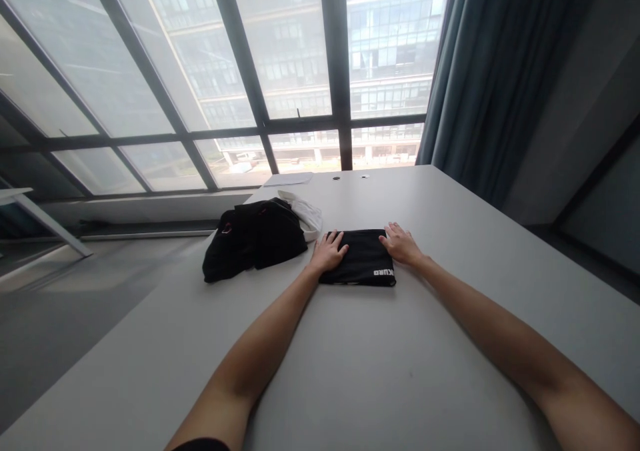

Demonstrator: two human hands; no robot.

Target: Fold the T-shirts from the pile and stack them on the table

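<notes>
A black garment (361, 259) with white lettering lies folded into a small flat rectangle on the white table (380, 364). My left hand (329, 250) rests flat on its left edge, fingers spread. On the garment's upper right corner lies my right hand (401, 243), also flat with fingers apart. Neither hand grips the cloth.
A heap of black and white clothes (257, 238) sits to the left of the folded piece, near the table's left edge. A sheet of paper (289, 179) lies at the far edge by the large window. A grey curtain (495, 71) hangs at the right.
</notes>
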